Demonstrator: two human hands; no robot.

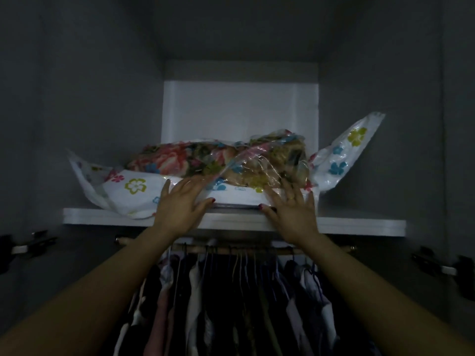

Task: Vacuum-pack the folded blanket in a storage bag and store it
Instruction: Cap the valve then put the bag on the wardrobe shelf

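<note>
While both arms reach up mid-frame, left hand and right hand press flat, fingers straight and spread, against front edge of storage bag. Folded blanket sealed inside, centre frame, lying on wardrobe shelf. Bag corners flare left and right. Hanging clothes on rail below.

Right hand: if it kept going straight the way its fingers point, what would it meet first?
The right hand already lies flat against the front of the storage bag; pushing on would press into the packed floral blanket, probably sliding it toward the cupboard's back wall.
</note>
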